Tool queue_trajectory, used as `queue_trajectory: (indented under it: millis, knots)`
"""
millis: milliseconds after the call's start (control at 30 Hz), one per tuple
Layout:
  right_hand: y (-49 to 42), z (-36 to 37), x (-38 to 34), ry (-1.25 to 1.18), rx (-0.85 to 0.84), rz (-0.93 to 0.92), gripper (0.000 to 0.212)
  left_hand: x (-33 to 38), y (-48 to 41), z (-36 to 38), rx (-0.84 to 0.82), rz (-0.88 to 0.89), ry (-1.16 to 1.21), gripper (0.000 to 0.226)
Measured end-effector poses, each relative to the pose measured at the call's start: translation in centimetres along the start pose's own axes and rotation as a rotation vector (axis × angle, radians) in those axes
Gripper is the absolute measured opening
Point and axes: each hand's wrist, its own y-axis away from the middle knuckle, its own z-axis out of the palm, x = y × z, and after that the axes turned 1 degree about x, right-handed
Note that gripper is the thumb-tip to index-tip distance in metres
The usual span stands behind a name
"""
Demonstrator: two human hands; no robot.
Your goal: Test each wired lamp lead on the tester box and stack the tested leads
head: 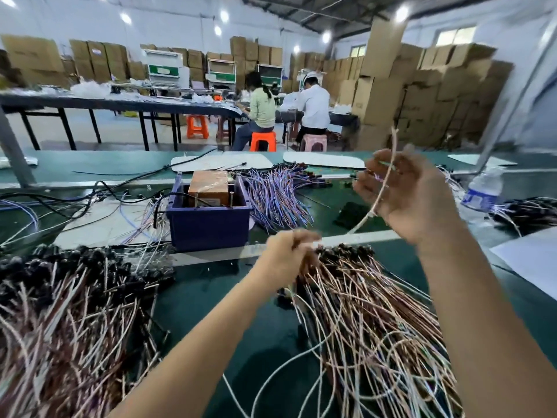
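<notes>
The tester box point(209, 212) is a dark blue bin holding an orange-brown block, at the middle of the green bench. My right hand point(410, 194) is raised to the right of it and grips one pale wired lead point(388, 176), whose end sticks up above my fingers. Lower down, my left hand point(286, 254) grips the black-ended top of a fanned pile of brown and white leads point(370, 321). A second big pile of leads with black lamp ends point(69, 300) lies at the left.
A bundle of purple and blue wires point(277, 194) lies right of the tester box. A water bottle point(485, 191) stands at the far right, near white paper point(530, 260). Black cables run left of the box. Two people sit on stools beyond the bench.
</notes>
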Motion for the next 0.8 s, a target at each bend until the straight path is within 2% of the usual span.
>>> queue_trajectory:
  millis: [67,133,200,267,333,433,533,633,700,767,800]
  knots:
    - [0.9,-1.5,-0.3,0.184,0.038,0.023,0.042,2.0,-0.7,-1.1,0.153,-0.014,0.253,0.025]
    - [2.0,-3.0,1.2,0.554,0.007,0.1,0.037,4.3,-1.1,-2.4,0.271,-0.042,0.549,0.025]
    - [3.5,-3.6,4.0,0.799,-0.166,0.253,0.06,6.2,-0.9,-3.2,0.301,-0.035,0.751,0.031]
    - [4.3,-3.9,6.2,0.789,-0.242,0.435,0.083,7.5,-0.4,-3.4,0.3,0.043,0.768,0.036]
    - [4.0,-4.1,7.7,0.642,-0.231,0.612,0.088,8.2,0.7,-3.3,0.299,0.166,0.649,0.037]
    - [3.5,-3.1,8.3,0.354,-0.329,0.795,0.078,7.8,3.6,-2.0,0.176,0.383,0.433,0.034]
    - [3.4,-1.7,8.7,0.237,-0.445,0.727,0.056,6.4,6.7,-0.3,0.007,0.461,0.172,0.032]
    - [3.1,-1.4,8.9,0.054,-0.386,0.662,0.039,5.1,8.6,0.5,-0.066,0.573,-0.178,0.029]
    - [2.5,-2.0,9.3,0.106,-0.273,0.559,0.033,4.8,9.7,0.9,-0.082,0.639,-0.332,0.017]
    - [2.3,-2.9,9.8,0.369,-0.158,0.379,0.031,4.1,11.2,1.8,-0.196,0.73,-0.522,0.021]
    - [2.2,-3.5,10.1,0.554,-0.125,0.278,0.031,3.7,11.8,2.4,-0.323,0.779,-0.596,0.025]
